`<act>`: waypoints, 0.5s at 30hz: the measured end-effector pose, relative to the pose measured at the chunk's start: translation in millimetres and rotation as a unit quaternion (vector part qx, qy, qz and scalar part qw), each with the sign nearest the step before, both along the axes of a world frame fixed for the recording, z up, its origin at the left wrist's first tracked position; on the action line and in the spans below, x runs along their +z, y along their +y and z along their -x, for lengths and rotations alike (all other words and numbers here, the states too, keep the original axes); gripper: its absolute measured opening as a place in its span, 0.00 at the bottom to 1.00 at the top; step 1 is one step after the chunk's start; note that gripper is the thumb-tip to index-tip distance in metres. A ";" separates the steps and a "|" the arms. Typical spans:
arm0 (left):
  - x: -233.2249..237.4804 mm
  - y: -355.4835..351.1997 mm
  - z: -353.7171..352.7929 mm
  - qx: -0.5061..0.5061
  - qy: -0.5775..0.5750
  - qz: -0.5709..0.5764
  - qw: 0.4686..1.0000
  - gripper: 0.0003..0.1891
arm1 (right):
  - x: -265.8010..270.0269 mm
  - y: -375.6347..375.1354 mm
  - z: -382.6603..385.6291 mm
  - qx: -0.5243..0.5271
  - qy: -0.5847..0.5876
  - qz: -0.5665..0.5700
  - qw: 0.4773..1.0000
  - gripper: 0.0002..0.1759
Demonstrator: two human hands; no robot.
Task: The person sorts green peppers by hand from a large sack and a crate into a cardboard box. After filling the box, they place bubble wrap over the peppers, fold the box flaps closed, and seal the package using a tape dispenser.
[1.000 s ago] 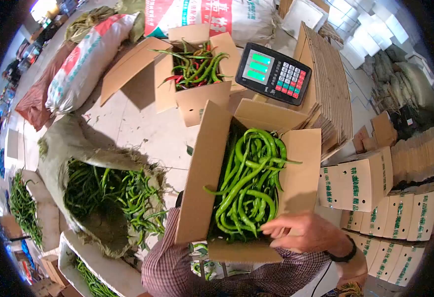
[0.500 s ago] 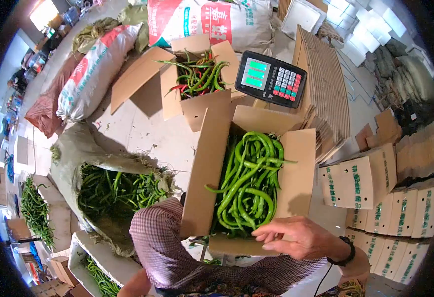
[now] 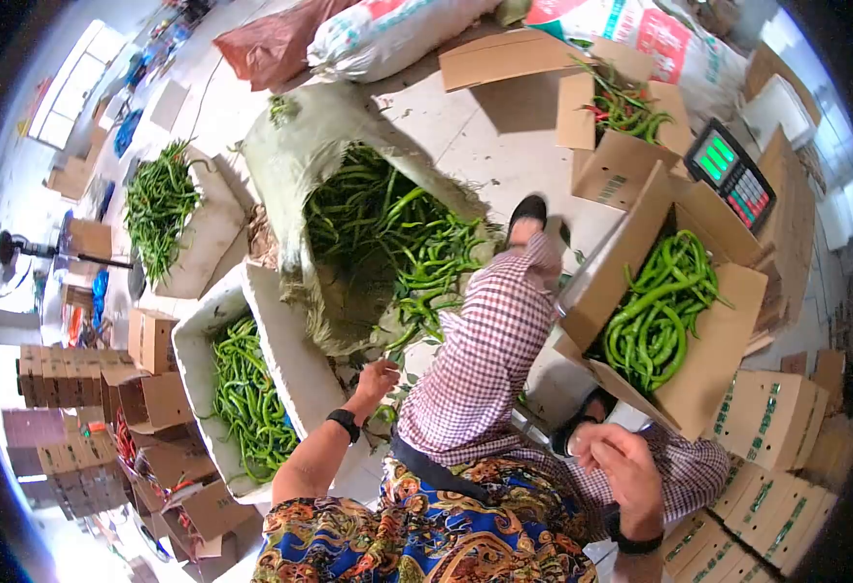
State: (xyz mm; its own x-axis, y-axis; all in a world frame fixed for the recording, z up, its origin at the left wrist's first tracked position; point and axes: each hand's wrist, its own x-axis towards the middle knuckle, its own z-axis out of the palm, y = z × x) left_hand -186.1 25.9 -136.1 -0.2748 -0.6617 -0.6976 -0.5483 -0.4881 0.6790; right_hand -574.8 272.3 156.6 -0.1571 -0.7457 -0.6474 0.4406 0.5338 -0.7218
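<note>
Sack (image 3: 285,199) lies open to our left, carton (image 3: 713,355) to our right. Our left hand (image 3: 372,384), fingers loosely parted, is beside the sack's mouth; our right hand (image 3: 628,473) curls, its grip we cannot tell. We judge this the reaching step, calling next for gathering fingers. Green peppers (image 3: 436,260) lie in both, long axes crossing, tips pointing mixed ways.

Black fan (image 3: 5,253) far left, window (image 3: 78,83) above; reddish sack (image 3: 276,44) beside white sack (image 3: 392,41); green-printed cartons (image 3: 749,416) lower right

The sack (image 3: 295,185) hides some of its peppers (image 3: 436,248); the display (image 3: 715,157) is unreadable.
</note>
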 end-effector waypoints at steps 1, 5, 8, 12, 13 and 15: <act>0.7 -5.5 -1.2 0.004 -0.039 0.051 0.998 0.18 | -11.4 -12.6 -5.7 -0.027 -0.013 -0.002 1.000 0.15; -14.3 -51.0 10.1 -0.135 -0.143 0.307 0.931 0.10 | -33.3 -63.4 -19.5 -0.074 -0.034 -0.017 0.997 0.13; 0.3 -92.8 56.0 -0.135 -0.104 0.335 0.927 0.10 | -36.7 -95.6 -27.4 -0.041 -0.045 -0.037 0.997 0.12; -1.6 -139.5 121.9 -0.200 -0.093 0.461 0.860 0.29 | -16.7 -128.0 -26.5 0.083 -0.075 -0.066 0.992 0.11; -1.8 -149.5 138.2 -0.228 -0.096 0.477 0.843 0.33 | -13.4 -134.3 -25.6 0.104 -0.079 -0.063 0.989 0.11; -7.6 -159.9 160.5 -0.251 -0.134 0.442 0.851 0.32 | -21.1 -131.7 -24.0 0.101 -0.097 -0.062 0.988 0.11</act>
State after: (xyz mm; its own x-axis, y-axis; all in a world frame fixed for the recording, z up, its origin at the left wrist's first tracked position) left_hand -346.6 -134.0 -143.7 -0.5869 -0.8065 -0.0716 -0.7304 0.4892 0.4767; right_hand -550.7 140.5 135.5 0.1223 -0.6622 -0.7393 0.4395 0.7040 -0.5579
